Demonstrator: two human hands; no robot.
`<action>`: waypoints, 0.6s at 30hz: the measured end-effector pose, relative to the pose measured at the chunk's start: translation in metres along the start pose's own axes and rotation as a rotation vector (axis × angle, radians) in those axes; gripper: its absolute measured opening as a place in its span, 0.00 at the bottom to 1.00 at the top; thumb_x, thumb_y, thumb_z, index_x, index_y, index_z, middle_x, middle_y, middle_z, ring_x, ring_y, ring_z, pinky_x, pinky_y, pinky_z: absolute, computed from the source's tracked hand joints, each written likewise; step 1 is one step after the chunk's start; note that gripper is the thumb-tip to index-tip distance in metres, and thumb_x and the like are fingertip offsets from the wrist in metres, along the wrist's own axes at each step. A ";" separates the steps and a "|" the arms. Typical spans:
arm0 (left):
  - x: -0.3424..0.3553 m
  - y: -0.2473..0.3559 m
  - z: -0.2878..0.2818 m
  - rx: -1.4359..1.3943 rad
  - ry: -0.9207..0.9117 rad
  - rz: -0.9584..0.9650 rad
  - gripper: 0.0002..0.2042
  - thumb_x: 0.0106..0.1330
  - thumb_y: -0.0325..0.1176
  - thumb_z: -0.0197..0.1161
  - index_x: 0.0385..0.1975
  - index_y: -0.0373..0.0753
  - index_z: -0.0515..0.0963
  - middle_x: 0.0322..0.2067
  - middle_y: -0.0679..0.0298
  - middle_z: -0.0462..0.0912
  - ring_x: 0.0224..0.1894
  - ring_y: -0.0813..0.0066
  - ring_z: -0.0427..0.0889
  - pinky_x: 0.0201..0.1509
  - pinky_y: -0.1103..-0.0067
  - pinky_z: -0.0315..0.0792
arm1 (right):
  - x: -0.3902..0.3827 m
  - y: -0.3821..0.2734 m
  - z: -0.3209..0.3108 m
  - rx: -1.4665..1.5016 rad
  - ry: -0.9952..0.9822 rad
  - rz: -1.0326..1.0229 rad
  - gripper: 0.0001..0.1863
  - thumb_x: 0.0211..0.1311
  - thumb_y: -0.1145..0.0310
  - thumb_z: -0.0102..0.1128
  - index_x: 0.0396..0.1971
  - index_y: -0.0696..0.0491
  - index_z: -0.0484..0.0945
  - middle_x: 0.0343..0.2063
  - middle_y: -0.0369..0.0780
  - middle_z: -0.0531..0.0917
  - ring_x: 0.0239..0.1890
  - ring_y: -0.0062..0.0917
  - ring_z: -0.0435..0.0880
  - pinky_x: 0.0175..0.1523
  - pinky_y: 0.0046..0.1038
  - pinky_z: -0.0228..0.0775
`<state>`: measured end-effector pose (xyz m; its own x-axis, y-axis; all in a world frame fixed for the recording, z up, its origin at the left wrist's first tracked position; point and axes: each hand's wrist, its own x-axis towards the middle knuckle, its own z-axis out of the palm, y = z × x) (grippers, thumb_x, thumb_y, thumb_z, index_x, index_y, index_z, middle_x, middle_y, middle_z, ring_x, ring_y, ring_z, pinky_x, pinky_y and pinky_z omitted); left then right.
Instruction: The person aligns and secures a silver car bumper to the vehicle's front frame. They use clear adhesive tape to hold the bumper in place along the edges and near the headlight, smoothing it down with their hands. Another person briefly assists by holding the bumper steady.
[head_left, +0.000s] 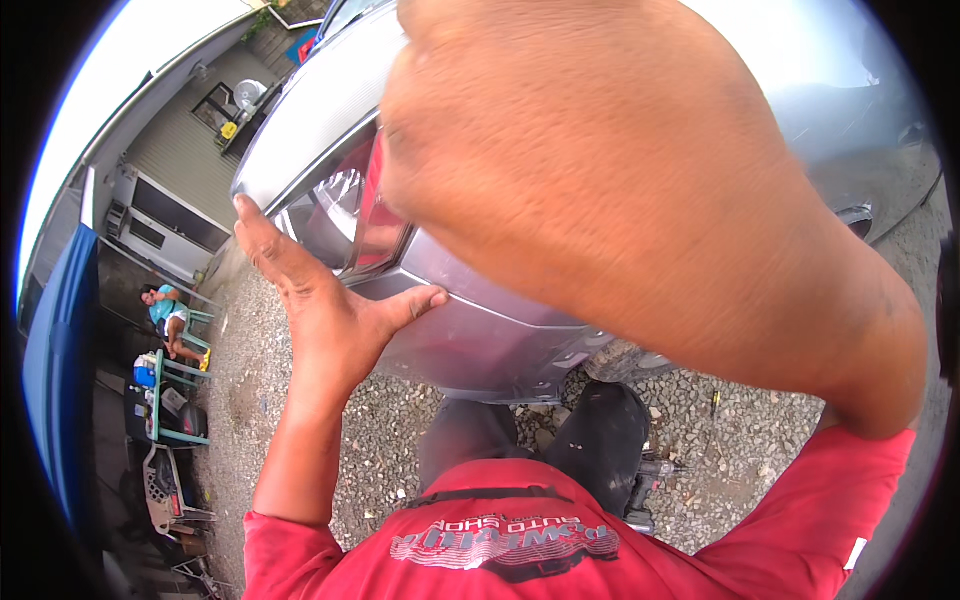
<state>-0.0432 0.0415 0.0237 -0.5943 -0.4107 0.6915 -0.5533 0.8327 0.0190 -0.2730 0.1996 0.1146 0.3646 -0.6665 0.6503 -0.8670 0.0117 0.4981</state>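
My left hand (325,315) is spread against the corner of a silver-grey car (470,345), fingers reaching up to the pale upper panel (315,120). Its thumb lies on the body just below a red and clear car lamp (375,220). Very close to the camera, my right hand (500,140) looks closed, knuckles curled, right beside the lamp's upper part. Its fingertips, and anything they may hold, are hidden behind the back of the hand. My right forearm crosses over the car body and covers much of it.
A cordless drill (643,495) lies on the gravel (715,440) beside my right leg. Off to the left, a person (170,320) sits near a green-framed table (158,400) with things on it. Beyond are a blue tarp (60,370) and a fan (248,95).
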 end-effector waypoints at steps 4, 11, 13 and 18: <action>0.003 -0.001 -0.006 0.124 -0.037 0.034 0.81 0.35 0.53 0.93 0.78 0.34 0.29 0.78 0.38 0.32 0.82 0.39 0.36 0.85 0.55 0.45 | -0.001 0.012 0.002 0.116 0.260 -0.031 0.16 0.51 0.66 0.70 0.40 0.54 0.90 0.35 0.44 0.87 0.42 0.41 0.88 0.62 0.53 0.70; -0.010 -0.032 -0.018 0.067 -0.181 -0.055 0.61 0.44 0.48 0.91 0.70 0.35 0.49 0.69 0.44 0.52 0.72 0.47 0.54 0.76 0.59 0.57 | -0.009 0.032 0.024 0.293 0.578 -0.064 0.21 0.44 0.66 0.73 0.42 0.54 0.89 0.37 0.44 0.86 0.43 0.41 0.86 0.59 0.51 0.72; -0.006 -0.037 -0.021 0.061 -0.213 -0.076 0.55 0.46 0.46 0.90 0.67 0.35 0.55 0.66 0.46 0.58 0.69 0.49 0.59 0.73 0.60 0.61 | -0.019 0.042 0.032 0.317 0.624 -0.060 0.23 0.42 0.65 0.73 0.43 0.54 0.88 0.38 0.44 0.85 0.43 0.42 0.86 0.59 0.50 0.72; -0.007 -0.043 -0.030 0.060 -0.269 -0.132 0.41 0.52 0.42 0.88 0.61 0.36 0.69 0.59 0.50 0.72 0.62 0.54 0.71 0.66 0.62 0.70 | -0.036 0.057 0.042 0.377 0.704 -0.062 0.27 0.38 0.65 0.75 0.44 0.55 0.87 0.39 0.44 0.84 0.43 0.42 0.85 0.57 0.49 0.73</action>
<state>0.0026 0.0199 0.0398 -0.6439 -0.6039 0.4699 -0.6644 0.7458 0.0480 -0.3497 0.1927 0.0953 0.4357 -0.0294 0.8996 -0.8487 -0.3462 0.3998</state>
